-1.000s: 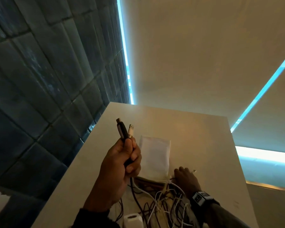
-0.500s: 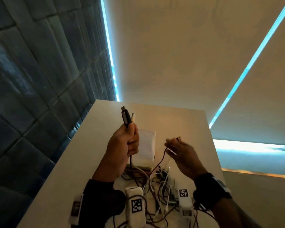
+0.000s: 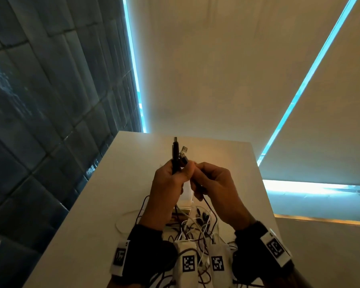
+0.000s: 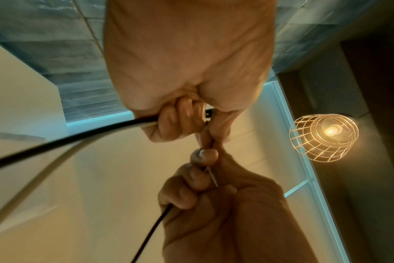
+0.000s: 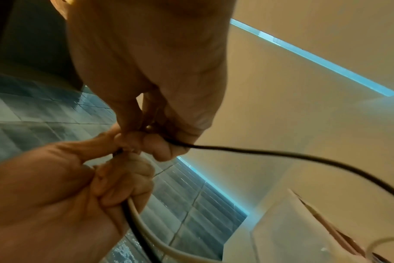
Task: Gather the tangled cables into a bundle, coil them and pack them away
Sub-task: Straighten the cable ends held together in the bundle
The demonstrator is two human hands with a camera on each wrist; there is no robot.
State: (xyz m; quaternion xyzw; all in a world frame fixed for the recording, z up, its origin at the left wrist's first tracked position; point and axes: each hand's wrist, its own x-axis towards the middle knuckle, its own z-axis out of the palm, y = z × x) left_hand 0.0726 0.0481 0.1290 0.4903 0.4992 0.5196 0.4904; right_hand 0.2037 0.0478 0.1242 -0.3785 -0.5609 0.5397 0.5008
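Above the table, my left hand (image 3: pixel 175 177) grips a black cable (image 4: pixel 68 140) and a white cable (image 4: pixel 45 169) just below their plugs. The black plug (image 3: pixel 175 150) and the white plug (image 3: pixel 184 150) stick up out of the fist. My right hand (image 3: pixel 204 175) touches the left one and pinches a thin dark cable (image 5: pixel 281 154) that hangs down toward the table. A tangle of black and white cables (image 3: pixel 195 227) lies on the white table (image 3: pixel 104 215) below both hands. A white pouch (image 3: pixel 186 190) lies behind the hands, mostly hidden.
A dark tiled wall (image 3: pixel 50 121) runs along the table's left edge. Pale blinds with bright gaps hang beyond the far edge. A lit wire-cage lamp (image 4: pixel 324 137) hangs overhead. A loose white cable loop (image 3: pixel 129 221) lies left of the tangle.
My right hand lifted a dark cable end off the table and brought it up against my left hand. The left hand kept its hold on the two plugs.
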